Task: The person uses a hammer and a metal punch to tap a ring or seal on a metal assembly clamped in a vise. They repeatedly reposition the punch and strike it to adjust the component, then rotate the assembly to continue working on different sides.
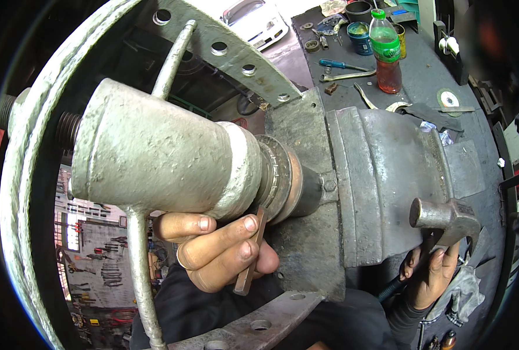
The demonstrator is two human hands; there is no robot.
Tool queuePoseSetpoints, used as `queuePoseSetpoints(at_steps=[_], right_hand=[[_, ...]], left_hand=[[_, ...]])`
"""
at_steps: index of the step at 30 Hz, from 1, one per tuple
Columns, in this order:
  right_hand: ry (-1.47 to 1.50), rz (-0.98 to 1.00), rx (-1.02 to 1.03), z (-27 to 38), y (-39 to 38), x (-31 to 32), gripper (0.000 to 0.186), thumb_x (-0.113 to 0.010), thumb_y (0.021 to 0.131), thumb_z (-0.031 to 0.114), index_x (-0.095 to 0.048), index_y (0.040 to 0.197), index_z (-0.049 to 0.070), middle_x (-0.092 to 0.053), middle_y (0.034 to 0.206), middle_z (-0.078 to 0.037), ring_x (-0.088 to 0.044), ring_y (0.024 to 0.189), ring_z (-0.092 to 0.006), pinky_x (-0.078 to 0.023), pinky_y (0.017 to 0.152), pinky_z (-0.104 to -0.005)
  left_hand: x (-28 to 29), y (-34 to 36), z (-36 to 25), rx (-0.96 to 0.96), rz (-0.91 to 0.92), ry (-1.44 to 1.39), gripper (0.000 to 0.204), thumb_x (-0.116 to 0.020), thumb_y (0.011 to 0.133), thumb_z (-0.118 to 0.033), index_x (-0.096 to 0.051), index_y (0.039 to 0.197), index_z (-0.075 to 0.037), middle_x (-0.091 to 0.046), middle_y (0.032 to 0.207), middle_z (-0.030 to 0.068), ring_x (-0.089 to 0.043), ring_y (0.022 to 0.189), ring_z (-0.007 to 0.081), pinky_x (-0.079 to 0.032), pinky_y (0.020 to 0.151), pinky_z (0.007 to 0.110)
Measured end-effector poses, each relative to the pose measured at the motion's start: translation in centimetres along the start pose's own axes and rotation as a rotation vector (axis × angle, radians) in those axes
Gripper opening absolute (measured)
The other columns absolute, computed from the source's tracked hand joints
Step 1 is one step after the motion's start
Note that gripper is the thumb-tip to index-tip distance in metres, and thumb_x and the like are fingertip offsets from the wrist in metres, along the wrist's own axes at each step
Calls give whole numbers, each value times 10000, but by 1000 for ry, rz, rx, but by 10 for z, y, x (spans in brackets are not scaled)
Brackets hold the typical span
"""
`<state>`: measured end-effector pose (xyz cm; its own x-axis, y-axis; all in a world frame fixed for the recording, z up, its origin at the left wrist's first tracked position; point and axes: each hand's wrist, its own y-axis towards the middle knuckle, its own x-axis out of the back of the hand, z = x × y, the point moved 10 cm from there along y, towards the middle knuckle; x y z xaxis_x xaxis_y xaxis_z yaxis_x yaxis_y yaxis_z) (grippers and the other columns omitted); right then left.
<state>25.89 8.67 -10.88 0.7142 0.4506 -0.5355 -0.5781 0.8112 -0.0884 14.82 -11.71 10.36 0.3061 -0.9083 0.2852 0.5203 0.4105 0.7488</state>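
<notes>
In the head view, a short metal bar (250, 262) is gripped by the left hand (218, 251) at lower centre, its upper end brought up to the notched ring (276, 175) mid-frame; whether they touch cannot be told. The hammer (446, 217) is clasped by the right hand (434, 277) at lower right. The ring is seated beside the pale cylinder (160, 149); seemingly, the bar has been placed, and the hammering is left to be done
</notes>
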Motion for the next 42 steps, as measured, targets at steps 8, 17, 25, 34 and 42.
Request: queuePoseSetpoints(at_steps=[8, 17, 25, 34, 42], right_hand=[[-15, 0, 5, 2, 1, -4, 650, -570, 885, 376, -284, 1305, -29, -487, 679, -111, -429, 417, -125, -369, 359, -236], [-4, -8, -7, 1, 0, -4, 638, -575, 886, 362, -291, 1295, -37, -513, 774, -139, -442, 438, -127, -373, 369, -232], [8, 12, 13, 4, 1, -4, 627, -581, 883, 354, -300, 1285, -37, -500, 733, -123, -439, 434, -125, -368, 367, -230], [-7, -15, 27, 2, 2, -2, 616, -573, 887, 360, -305, 1278, -33, -485, 662, -110, -427, 424, -127, -359, 364, -231], [-36, 65, 72, 18, -4, -14, 520, -558, 899, 321, -359, 1233, -24, -494, 669, -106, -443, 464, -127, -356, 384, -221]], left_hand=[[-2, 2, 1, 64, 52, -16, 208, -411, 931, -221, -491, 1005, -44, -560, 759, 26, -516, 714, 107, -357, 817, 309], [-2, 1, 1, 79, 7, -16, 221, -427, 939, -237, -499, 1029, -49, -575, 754, 37, -514, 725, 130, -344, 836, 321], [-1, 2, 2, 94, 9, -14, 203, -434, 936, -231, -498, 1010, -54, -566, 729, 36, -508, 721, 131, -342, 841, 335], [-13, -3, 1, 134, 39, -38, 161, -453, 920, -197, -493, 964, -48, -570, 719, 32, -507, 685, 123, -348, 825, 335], [-4, 9, 5, 261, 298, 20, 121, -563, 868, -157, -510, 924, -64, -611, 758, 6, -530, 675, 108, -362, 808, 329]])
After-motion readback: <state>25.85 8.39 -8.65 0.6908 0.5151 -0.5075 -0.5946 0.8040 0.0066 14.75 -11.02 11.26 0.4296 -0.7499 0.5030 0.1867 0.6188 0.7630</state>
